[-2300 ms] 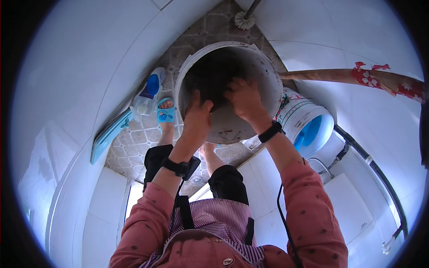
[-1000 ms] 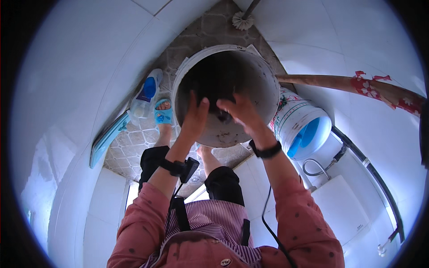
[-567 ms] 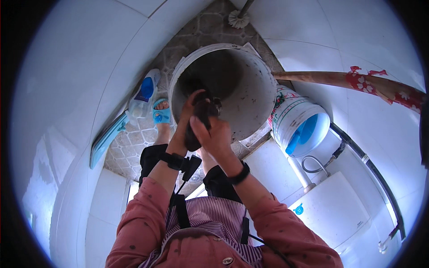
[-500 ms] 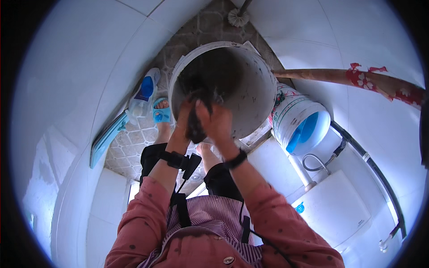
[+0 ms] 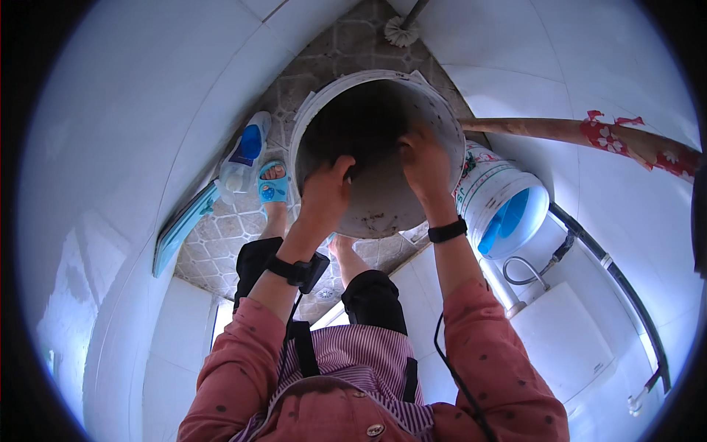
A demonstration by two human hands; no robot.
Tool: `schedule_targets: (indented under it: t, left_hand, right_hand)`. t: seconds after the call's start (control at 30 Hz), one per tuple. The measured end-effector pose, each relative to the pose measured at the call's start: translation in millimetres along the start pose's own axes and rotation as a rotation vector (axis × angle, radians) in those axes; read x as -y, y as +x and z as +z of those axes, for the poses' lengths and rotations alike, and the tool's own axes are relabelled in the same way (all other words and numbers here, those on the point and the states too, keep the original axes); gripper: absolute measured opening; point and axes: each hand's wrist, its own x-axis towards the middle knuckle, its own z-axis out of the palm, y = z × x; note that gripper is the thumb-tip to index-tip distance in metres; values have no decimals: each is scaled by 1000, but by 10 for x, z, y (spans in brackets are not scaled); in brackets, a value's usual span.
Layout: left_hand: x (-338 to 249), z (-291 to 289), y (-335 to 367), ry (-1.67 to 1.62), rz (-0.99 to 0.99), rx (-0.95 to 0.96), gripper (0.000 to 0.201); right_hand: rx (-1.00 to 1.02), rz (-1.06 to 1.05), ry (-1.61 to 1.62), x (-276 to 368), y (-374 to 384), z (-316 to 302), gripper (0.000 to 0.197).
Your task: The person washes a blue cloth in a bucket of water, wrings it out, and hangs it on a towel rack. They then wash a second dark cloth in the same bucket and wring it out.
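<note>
A large white bucket (image 5: 383, 221) with a dirt-marked inner wall stands before me. Both my hands reach into it, apart from each other. My left hand (image 5: 326, 193) is closed at the near left side, thumb bent over. On the right, my right hand (image 5: 427, 166) has its fingers pinched together close to the inner wall. A dark, wet-looking cloth (image 5: 357, 121) seems to spread between the two hands; its edges merge with the shadow in the bucket, so its full shape is hidden.
To the right lies a tilted white bucket (image 5: 471, 191) with a blue thing inside, under a wooden pole (image 5: 523, 128). A bottle with blue on it (image 5: 247, 147) stands left by my slippered foot. A white cistern (image 5: 563, 324), a black pipe (image 5: 626, 287) and a brush (image 5: 401, 31) stand along the walls.
My hands were close together around a bunched dark cloth. They have since moved apart, the right one toward the bucket's right wall, and the dark cloth seems spread out.
</note>
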Motion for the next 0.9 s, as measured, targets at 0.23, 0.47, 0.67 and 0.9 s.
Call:
schedule_targets:
  t: [0.23, 0.47, 0.67, 0.9]
  left_hand:
    - [-7, 66, -63, 46, 155, -207, 66]
    - [35, 23, -67, -91, 176, -210, 62]
    - [80, 118, -45, -121, 205, -228, 60]
    - [204, 281, 23, -331, -69, -207, 73]
  right_hand:
    - [63, 58, -260, -357, 359, 1113, 15]
    - [366, -410, -261, -234, 493, 1640, 35]
    - [254, -127, -533, -241, 472, 1479, 42]
    - [456, 637, 1108, -96, -9, 680, 29]
